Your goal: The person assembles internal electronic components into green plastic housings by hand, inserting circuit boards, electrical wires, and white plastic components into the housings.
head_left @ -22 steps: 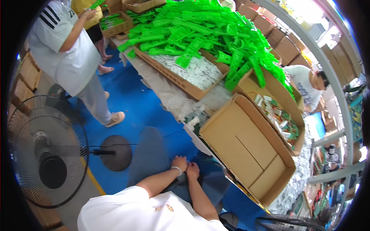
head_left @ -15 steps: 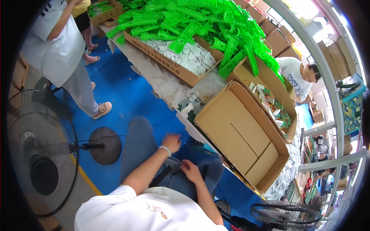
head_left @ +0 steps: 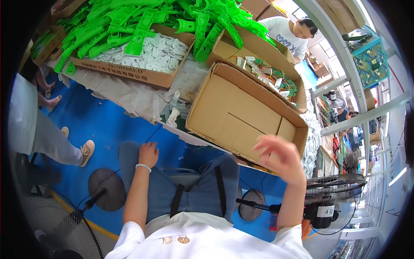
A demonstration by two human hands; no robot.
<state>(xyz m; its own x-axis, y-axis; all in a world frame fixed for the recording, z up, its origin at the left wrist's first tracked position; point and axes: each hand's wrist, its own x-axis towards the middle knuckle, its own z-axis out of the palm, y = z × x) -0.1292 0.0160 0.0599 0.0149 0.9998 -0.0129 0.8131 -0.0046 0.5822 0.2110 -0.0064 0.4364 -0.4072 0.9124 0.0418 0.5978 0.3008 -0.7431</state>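
Note:
My left hand [head_left: 148,154] lies on my left thigh, fingers loosely apart and nothing visible in them. A pale beaded bracelet [head_left: 143,166] circles that wrist. My right hand [head_left: 278,157] is raised over the near right rim of a shallow brown cardboard box [head_left: 233,108], its fingers spread and slightly bent, holding nothing. No parts show in that box. Behind it stands a second carton [head_left: 224,47] with small white pieces, red wires and green boards [head_left: 276,82].
Bright green plastic shells [head_left: 142,26] are heaped across the table over a carton of white parts [head_left: 151,54]. Pedestal fans stand at left and right [head_left: 332,203]. A person in white [head_left: 289,36] sits across the table; another [head_left: 47,125] stands at left.
My right hand has left my lap and risen to the box's near right edge. My left hand has settled on my thigh. The view has turned to the right.

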